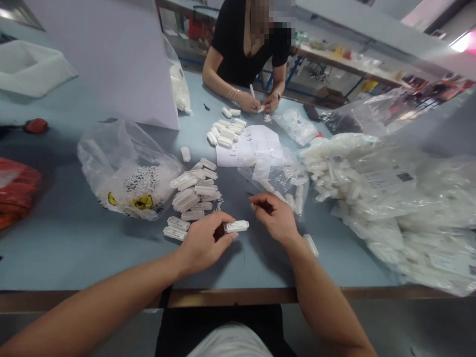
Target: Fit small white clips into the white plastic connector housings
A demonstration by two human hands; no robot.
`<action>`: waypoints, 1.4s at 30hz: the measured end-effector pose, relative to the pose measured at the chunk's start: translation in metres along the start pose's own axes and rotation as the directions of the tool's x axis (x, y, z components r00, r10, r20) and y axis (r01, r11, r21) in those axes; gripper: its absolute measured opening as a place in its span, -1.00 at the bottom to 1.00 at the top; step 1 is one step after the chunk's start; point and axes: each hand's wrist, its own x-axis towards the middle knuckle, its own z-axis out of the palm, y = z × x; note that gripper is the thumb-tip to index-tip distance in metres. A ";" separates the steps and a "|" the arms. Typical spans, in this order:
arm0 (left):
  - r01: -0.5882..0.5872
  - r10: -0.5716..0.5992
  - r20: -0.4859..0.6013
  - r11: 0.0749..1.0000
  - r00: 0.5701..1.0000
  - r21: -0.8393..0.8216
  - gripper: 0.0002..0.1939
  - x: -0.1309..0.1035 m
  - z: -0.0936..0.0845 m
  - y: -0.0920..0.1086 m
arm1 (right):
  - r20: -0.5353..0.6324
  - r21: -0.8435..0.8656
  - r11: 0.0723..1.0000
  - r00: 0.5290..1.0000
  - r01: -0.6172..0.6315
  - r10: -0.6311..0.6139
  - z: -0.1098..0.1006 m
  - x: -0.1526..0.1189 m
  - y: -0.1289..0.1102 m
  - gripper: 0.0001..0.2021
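Observation:
My left hand [207,239] pinches a small white oblong plastic casing [237,226] between thumb and fingers, its long side pointing right. My right hand [274,214] hovers just right of it, fingertips drawn together; what they hold, if anything, is too small to name. Beyond my left hand lies a heap of similar white casings [186,201], several with rows of holes. Scattered tiny black-and-white parts [218,199] lie at the heap's right edge. A clear bag with white pieces [303,186] sits behind my right hand, and a single white piece [311,245] lies by my right wrist.
On the left stands an open clear bag [130,163] of tiny black-and-white parts. Large bags of white parts [394,198] fill the right side. Across the table a co-worker [241,54] handles white pieces behind a pile [226,133] and a printed sheet [230,156]. A pale upright panel [119,64] stands left.

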 end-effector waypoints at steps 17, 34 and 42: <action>0.135 -0.143 -0.104 0.987 0.984 -0.082 -0.68 0.003 0.003 -0.006 | 0.071 -0.163 0.861 0.876 0.482 -0.477 0.003 -0.027 -0.027 -0.84; -0.134 0.164 -0.117 0.963 0.979 0.233 -0.77 -0.002 0.008 -0.010 | 0.184 -0.268 0.746 0.793 0.609 -0.581 0.013 -0.026 -0.025 -0.90; -0.214 0.253 -0.108 0.934 0.961 0.288 -0.78 -0.002 0.009 -0.009 | 0.233 -0.241 0.757 0.794 0.607 -0.562 0.013 -0.027 -0.023 -0.86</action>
